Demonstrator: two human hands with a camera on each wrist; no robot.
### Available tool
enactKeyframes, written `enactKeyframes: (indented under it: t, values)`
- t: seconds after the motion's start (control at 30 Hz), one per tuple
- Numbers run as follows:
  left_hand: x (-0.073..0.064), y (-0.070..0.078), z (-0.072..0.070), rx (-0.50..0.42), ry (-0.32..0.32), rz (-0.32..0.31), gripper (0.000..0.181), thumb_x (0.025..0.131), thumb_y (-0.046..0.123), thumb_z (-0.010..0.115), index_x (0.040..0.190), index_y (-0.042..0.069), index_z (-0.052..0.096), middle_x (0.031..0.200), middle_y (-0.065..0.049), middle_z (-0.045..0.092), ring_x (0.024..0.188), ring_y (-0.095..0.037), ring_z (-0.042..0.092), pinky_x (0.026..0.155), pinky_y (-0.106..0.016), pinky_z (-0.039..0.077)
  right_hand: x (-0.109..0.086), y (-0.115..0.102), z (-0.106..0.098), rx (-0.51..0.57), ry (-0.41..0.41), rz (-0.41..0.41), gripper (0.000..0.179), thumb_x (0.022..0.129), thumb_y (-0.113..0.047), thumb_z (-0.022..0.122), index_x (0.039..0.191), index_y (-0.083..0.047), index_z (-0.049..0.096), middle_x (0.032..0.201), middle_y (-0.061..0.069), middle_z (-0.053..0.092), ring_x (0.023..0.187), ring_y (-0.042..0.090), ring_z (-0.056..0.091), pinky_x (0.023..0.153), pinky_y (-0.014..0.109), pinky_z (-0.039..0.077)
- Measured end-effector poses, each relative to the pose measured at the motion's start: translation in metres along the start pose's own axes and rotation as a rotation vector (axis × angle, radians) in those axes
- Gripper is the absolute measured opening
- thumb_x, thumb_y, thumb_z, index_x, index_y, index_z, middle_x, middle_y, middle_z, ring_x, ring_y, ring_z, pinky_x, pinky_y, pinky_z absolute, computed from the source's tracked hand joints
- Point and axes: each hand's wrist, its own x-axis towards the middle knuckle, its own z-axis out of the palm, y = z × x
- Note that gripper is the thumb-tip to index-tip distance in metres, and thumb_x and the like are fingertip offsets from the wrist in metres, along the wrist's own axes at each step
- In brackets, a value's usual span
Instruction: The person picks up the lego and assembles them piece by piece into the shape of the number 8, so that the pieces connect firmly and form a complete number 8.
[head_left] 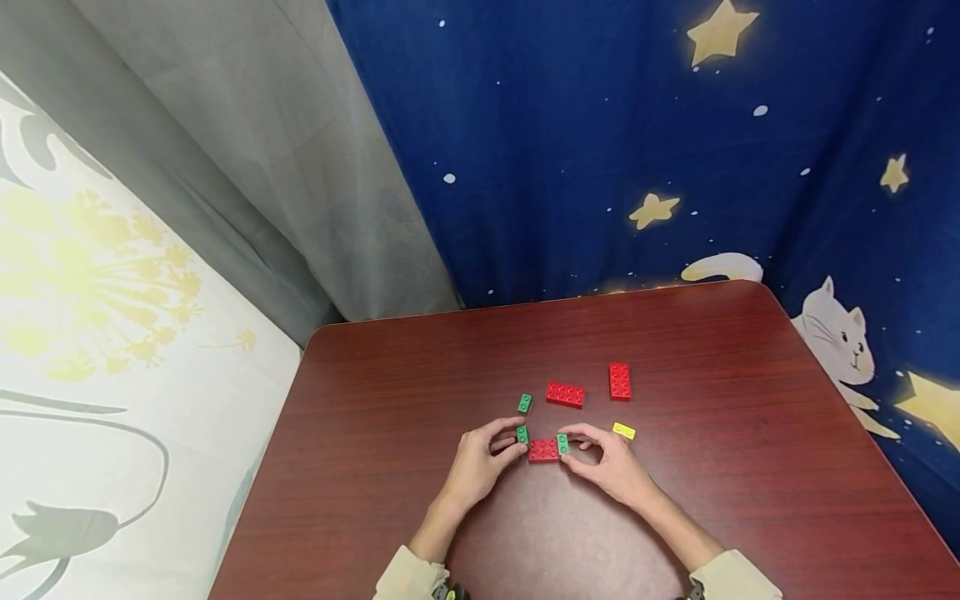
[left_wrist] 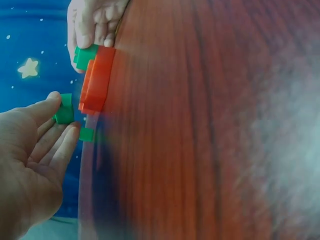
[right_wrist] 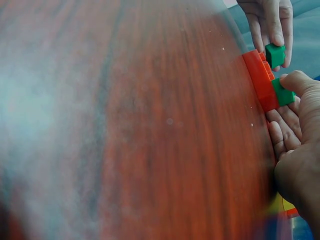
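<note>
On the dark red table [head_left: 675, 350], near its middle, both hands meet around one small cluster of bricks, well clear of every edge. Between them lies a red brick [head_left: 543, 450] flat on the wood, its long axis running left to right, so one short end faces each hand. At its right end sits a green brick [head_left: 562, 444], which the right hand [head_left: 611, 467] pinches between thumb and forefinger; the right wrist view shows it pressed against that end of the red one. The left hand [head_left: 480, 462] pinches a second green piece [head_left: 522, 434] between thumb and forefinger, the other fingers loosely curled beneath. From the left wrist view this piece hangs just off the red brick's left end, apart from it by a narrow gap and a little above the wood; so the red brick lies just to the right of the left fingertips. Each hand is nearest its own end.

Farther back lie two more red bricks, one [head_left: 565, 394] lying crosswise and one [head_left: 619, 381] pointing away, with a loose green piece [head_left: 524, 403] to their left and a yellow one [head_left: 623, 430] just beside the right hand
</note>
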Motion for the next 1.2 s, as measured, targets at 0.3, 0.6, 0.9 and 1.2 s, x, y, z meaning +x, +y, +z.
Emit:
enactKeyframes:
  t: [0.3, 0.6, 0.9, 1.2]
  values:
    - [-0.005, 0.001, 0.007, 0.021, -0.036, 0.017, 0.040, 0.095, 0.009, 0.082, 0.134, 0.005, 0.072, 0.130, -0.009, 0.073, 0.115, -0.023, 0.073, 0.093, -0.026, 0.059, 0.000, -0.001, 0.001, -0.002, 0.009, -0.027, 0.039, 0.086, -0.003, 0.088, 0.122, -0.007, 0.076, 0.110, -0.005, 0.077, 0.097, 0.019, 0.072, 0.084, 0.029, 0.058]
    - [-0.008, 0.003, 0.010, 0.059, -0.043, 0.013, 0.038, 0.096, 0.011, 0.081, 0.132, 0.008, 0.073, 0.129, -0.007, 0.074, 0.114, -0.019, 0.074, 0.094, -0.025, 0.058, 0.001, -0.001, 0.002, 0.009, 0.028, -0.052, 0.037, 0.086, -0.002, 0.087, 0.121, -0.006, 0.076, 0.108, -0.001, 0.078, 0.095, 0.022, 0.072, 0.082, 0.030, 0.059]
    - [-0.007, 0.005, 0.012, 0.127, -0.030, 0.042, 0.035, 0.096, 0.012, 0.081, 0.130, 0.009, 0.075, 0.125, -0.007, 0.075, 0.110, -0.016, 0.075, 0.091, -0.025, 0.060, 0.000, -0.001, 0.000, 0.006, 0.004, -0.014, 0.039, 0.086, -0.002, 0.087, 0.123, -0.007, 0.075, 0.111, -0.002, 0.077, 0.098, 0.021, 0.072, 0.084, 0.029, 0.059]
    - [-0.007, 0.009, 0.014, 0.173, -0.022, 0.036, 0.035, 0.095, 0.012, 0.082, 0.130, 0.009, 0.075, 0.125, -0.005, 0.075, 0.110, -0.014, 0.074, 0.092, -0.026, 0.060, 0.000, -0.001, 0.000, 0.003, 0.003, -0.010, 0.039, 0.086, -0.003, 0.088, 0.123, -0.007, 0.075, 0.111, -0.003, 0.077, 0.097, 0.021, 0.072, 0.084, 0.029, 0.059]
